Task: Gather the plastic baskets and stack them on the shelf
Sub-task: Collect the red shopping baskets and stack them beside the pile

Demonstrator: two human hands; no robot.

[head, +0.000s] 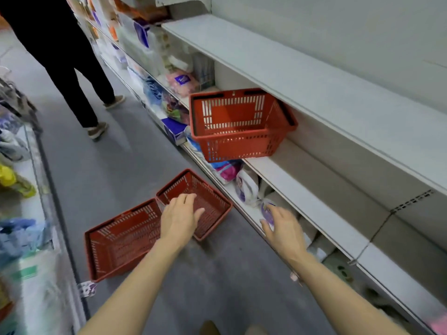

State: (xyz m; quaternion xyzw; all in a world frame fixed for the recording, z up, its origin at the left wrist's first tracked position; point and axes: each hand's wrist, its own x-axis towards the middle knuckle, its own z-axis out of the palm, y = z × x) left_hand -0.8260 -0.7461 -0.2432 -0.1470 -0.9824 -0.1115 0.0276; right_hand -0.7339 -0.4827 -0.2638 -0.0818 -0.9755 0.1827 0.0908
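Note:
One red plastic basket sits on the white shelf at mid height, its front hanging over the shelf edge. Two more red baskets lie side by side on the grey floor: a nearer one at the left and a farther one by the shelf base. My left hand hovers open above the farther floor basket, fingers spread, holding nothing. My right hand is open in the air near the lower shelf edge, also holding nothing.
A person in dark trousers stands up the aisle at the left. Packaged tissue and paper goods fill the far shelves and the bottom shelf. A display rack with goods lines the aisle's left side.

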